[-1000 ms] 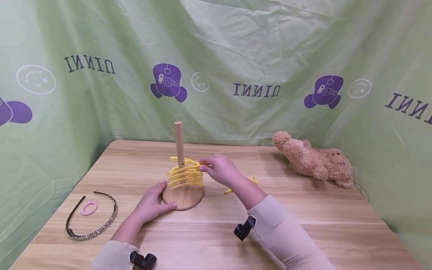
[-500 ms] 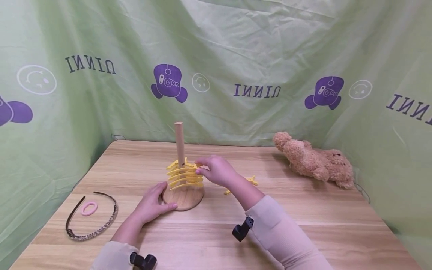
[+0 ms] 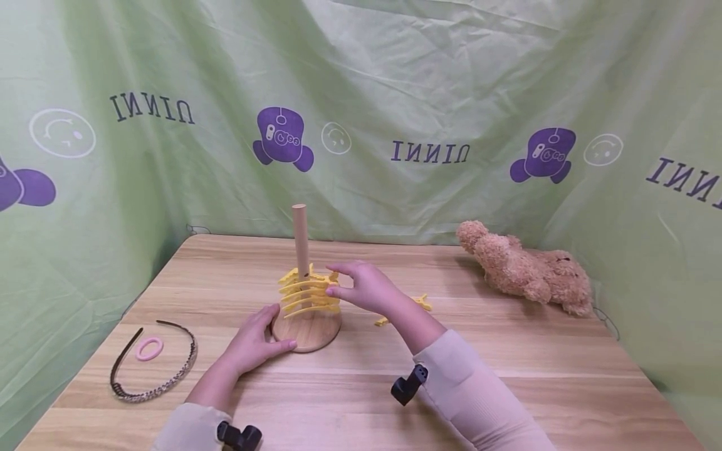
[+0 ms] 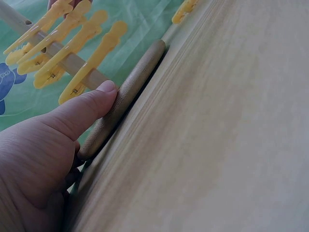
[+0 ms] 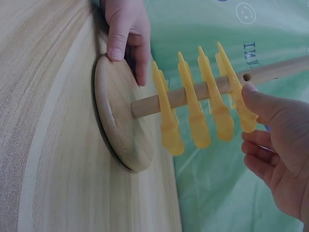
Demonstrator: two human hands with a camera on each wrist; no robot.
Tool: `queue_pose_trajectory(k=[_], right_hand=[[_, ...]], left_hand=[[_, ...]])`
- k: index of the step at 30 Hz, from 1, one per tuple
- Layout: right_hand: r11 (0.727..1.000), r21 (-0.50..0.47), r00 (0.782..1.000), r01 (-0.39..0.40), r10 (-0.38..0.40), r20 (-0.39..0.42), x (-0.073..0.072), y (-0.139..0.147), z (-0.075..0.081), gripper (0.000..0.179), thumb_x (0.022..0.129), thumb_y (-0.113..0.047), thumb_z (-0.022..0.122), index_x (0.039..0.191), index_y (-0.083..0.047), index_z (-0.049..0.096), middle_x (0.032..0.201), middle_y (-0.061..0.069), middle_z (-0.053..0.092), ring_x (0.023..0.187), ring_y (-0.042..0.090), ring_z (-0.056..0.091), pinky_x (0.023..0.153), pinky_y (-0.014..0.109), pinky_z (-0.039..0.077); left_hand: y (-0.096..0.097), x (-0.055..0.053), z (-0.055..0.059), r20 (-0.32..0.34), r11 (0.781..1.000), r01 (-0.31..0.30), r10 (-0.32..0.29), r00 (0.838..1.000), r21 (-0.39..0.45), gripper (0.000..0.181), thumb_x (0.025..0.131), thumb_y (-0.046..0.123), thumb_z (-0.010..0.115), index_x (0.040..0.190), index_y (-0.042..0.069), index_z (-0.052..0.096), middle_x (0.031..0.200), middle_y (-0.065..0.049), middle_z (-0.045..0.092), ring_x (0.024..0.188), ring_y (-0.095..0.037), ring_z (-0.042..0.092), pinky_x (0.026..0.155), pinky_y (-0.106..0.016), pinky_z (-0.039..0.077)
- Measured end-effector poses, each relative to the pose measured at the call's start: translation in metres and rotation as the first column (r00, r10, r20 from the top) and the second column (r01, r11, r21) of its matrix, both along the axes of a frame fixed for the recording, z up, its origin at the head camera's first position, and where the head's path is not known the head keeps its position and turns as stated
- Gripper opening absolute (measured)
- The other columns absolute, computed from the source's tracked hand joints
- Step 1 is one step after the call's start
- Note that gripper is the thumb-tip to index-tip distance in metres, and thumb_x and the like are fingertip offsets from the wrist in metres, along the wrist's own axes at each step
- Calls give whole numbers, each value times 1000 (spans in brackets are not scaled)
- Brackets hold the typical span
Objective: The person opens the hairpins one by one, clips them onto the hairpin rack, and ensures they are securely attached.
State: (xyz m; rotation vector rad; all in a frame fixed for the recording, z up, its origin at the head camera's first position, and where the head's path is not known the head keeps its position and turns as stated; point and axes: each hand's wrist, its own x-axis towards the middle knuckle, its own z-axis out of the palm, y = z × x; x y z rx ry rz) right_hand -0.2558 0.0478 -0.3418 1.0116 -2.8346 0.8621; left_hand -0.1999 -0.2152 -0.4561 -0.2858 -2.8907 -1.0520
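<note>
Peg stand [image 3: 307,337]: on the tabletop [image 3: 338,401], left of its middle.
Four hair clips [image 5: 197,121]: on the peg [image 3: 301,238], one above another.
Fifth clip [image 3: 422,303]: right of the stand.
Headband [image 3: 155,393]: left of the stand.
Ring [image 3: 148,359]: inside the headband's curve.
Plush bear [image 3: 521,269]: at back right.
Curtain [image 3: 361,194]: behind the tabletop.

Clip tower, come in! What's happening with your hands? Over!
Left hand on wooden base. Right hand at top yellow clip, thumb and forefinger apart. Four clips on post; at least one on table, partly behind right forearm. Nothing seen blocking.
</note>
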Motion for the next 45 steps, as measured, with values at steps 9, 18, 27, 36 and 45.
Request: queue_pose_trajectory(k=[9,18,27,36,45], right_hand=[[995,-73,996,71,-67,60,5,22,-2,58,88,-36,73,139,-15,56,142,8,57,134,29,49,111,47,42],[980,-142,989,141,-132,71,8,64,-15,55,88,-33,74,137,-14,58,141,11,57,133,32,50,111,50,41],[956,-170,966,237,-215,141,12,109,-44,56,88,-32,73,138,-11,57,142,15,55,133,39,49,110,56,40],[938,-176,951,299,-279,134,17,139,-77,51,84,-27,77,129,-8,63,129,15,62,122,37,56,105,56,45],[931,-151,940,332,-313,135,18,154,-97,50,81,-27,79,126,-9,65,127,13,63,120,36,57,106,55,44]], left_hand=[[0,1,0,9,1000,-2,2,1000,-1,98,78,49,78,146,-8,36,150,-32,37,140,-52,31,115,-63,26],[1,1,1,27,1000,-1,1,1000,-5,99,78,50,77,147,-7,35,151,-31,36,141,-52,30,116,-63,25],[0,1,0,24,1000,-2,2,1000,11,98,78,50,77,147,-7,35,152,-31,35,140,-52,29,115,-65,25],[0,0,0,31,1000,2,-2,1000,0,99,79,50,77,147,-7,34,152,-31,34,141,-51,29,116,-64,24],[1,0,2,37,1000,-1,1,999,-3,99,79,50,77,147,-7,34,152,-31,34,142,-51,28,116,-64,23]])
